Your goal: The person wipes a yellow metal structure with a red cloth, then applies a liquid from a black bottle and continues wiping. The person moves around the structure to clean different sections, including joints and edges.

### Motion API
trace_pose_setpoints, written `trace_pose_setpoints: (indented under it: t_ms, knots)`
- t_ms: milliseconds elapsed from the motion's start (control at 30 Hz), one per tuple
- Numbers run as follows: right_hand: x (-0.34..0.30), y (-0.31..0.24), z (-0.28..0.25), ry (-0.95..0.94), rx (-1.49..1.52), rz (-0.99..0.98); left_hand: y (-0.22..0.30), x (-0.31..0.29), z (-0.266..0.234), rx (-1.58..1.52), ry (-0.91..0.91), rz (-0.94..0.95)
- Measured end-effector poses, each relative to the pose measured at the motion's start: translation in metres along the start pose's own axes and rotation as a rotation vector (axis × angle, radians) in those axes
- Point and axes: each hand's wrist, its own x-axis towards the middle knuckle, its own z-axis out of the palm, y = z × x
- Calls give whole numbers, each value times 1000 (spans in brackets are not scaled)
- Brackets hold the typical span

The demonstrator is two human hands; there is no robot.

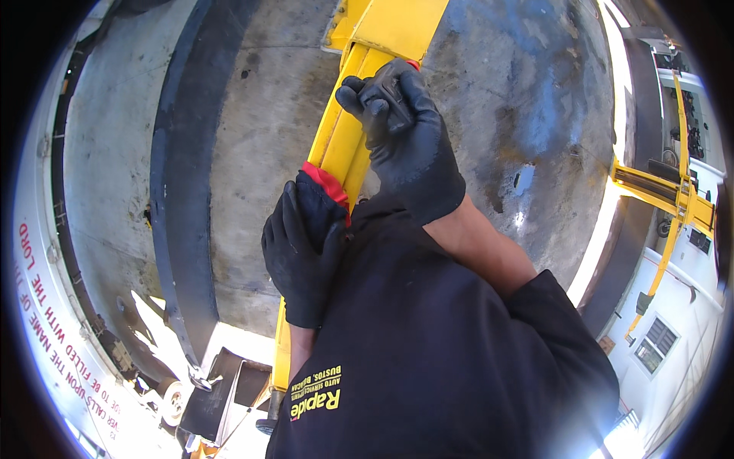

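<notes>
A yellow steel beam (348,141) runs away from my body, sliding into a wider yellow sleeve (401,27) at the far end. My left hand (298,256), in a black glove, is closed round a dark cloth (315,200) with a red edge, pressed against the near part of the beam. Also gloved in black, my right hand (417,145) is above the beam close to the sleeve. Its fingers curl round a dark, block-like thing (388,99) whose kind I cannot make out. A small red bit shows beyond those fingers.
Stained concrete floor (505,153) lies on both sides of the beam, with a dark painted band (183,168) at left. Another yellow lift post (657,191) stands far right. A wheel (174,402) and a dark open box (210,394) are at lower left.
</notes>
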Motion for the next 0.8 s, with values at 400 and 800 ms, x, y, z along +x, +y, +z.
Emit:
trace_pose_setpoints:
  t_ms: [400, 800]
  knots:
    - [2, 13, 6, 56, -34, -101, 0, -1, 1, -4, 15, 15]
    - [13, 15, -16, -65, -88, -169, 1, -8, 1, -18, 41, 31]
